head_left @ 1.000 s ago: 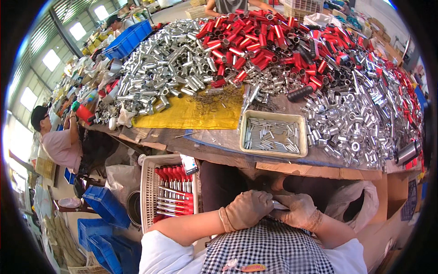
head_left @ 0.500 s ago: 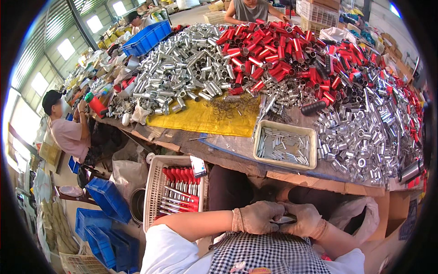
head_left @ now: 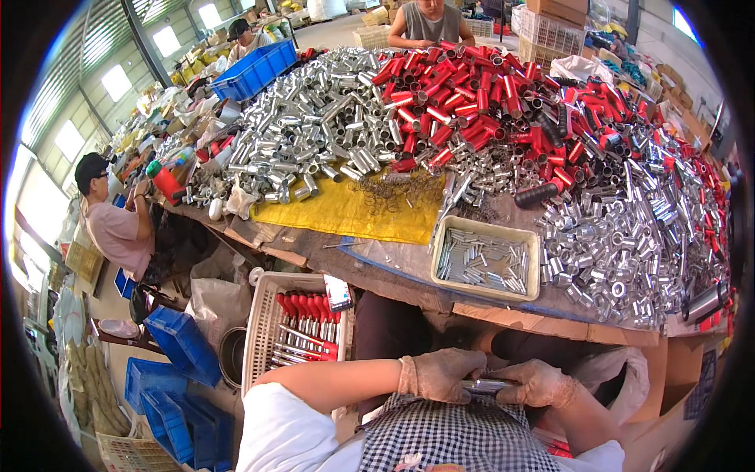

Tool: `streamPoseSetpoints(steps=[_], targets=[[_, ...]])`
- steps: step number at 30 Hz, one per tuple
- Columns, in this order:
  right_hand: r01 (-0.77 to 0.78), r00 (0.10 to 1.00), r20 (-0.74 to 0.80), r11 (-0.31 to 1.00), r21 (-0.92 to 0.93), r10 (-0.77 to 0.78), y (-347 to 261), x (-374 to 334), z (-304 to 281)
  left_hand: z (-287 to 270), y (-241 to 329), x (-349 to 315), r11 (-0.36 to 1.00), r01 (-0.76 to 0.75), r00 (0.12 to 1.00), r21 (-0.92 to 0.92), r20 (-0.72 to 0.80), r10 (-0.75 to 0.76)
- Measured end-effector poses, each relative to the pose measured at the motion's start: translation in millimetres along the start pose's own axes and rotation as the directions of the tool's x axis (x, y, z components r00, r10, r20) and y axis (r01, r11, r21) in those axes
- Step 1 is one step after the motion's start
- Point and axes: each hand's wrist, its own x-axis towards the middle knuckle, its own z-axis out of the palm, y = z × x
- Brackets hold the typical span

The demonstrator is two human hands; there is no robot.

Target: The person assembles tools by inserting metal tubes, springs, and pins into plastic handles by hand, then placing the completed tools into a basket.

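Over my checkered apron (head_left: 448,436), both gloved hands hold a shiny metal tube (head_left: 486,385) lying crosswise. My left hand (head_left: 440,374) is closed around its left end, and my right hand (head_left: 536,384) pinches the right end. The fingers hide both ends of the tube. Ahead on the table edge stands a cream tray (head_left: 486,291) with short metal pins in it. To the left of my knees, a white plastic basket (head_left: 259,330) contains red-handled metal tools (head_left: 311,307), with a phone (head_left: 338,293) resting on its far right corner.
Heaped on the table are silver tubes (head_left: 314,118), red tubes (head_left: 472,94) and metal rings (head_left: 605,252). Springs (head_left: 393,193) lie on a yellow sheet (head_left: 338,212). Blue crates (head_left: 185,342) stand at left. Co-workers sit at the left (head_left: 118,228) and across the table (head_left: 432,27).
My hands have moved apart, right hand to the right, and more of the metal tube shows between them. The view has shifted slightly.
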Motion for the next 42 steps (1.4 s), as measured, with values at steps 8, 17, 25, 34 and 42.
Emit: streamPoseSetpoints(steps=[8, 17, 25, 34, 42], targets=[[-0.082, 0.996, 0.024, 0.994, 0.069, 0.081, 5.9, -2.8, 0.0, -1.8, -2.9, -5.1, 0.997, -0.004, 1.0, 0.071, -0.026, 0.006], [-0.113, 0.983, -0.154, 0.991, -0.066, 0.102, -5.7, -6.3, 11.2, 8.6, 8.5, -7.8, 0.987, 0.116, 0.991, 0.113, -0.085, -0.107], [-0.046, 0.961, -0.277, 0.995, -0.094, 0.019, -1.7, 0.8, 21.0, 7.6, -8.4, -5.0, 0.988, -0.038, 0.989, 0.152, -0.134, 0.059], [0.023, 0.992, -0.114, 0.969, -0.244, -0.053, -33.8, -1.8, -3.5, -10.1, -4.4, -15.5, 0.983, -0.074, 0.983, 0.17, -0.152, 0.1], [-0.025, 0.999, -0.03, 0.935, -0.355, 0.015, -19.5, 2.6, -15.8, -9.1, -14.0, 2.4, 0.959, -0.077, 0.977, 0.272, -0.169, 0.126]])
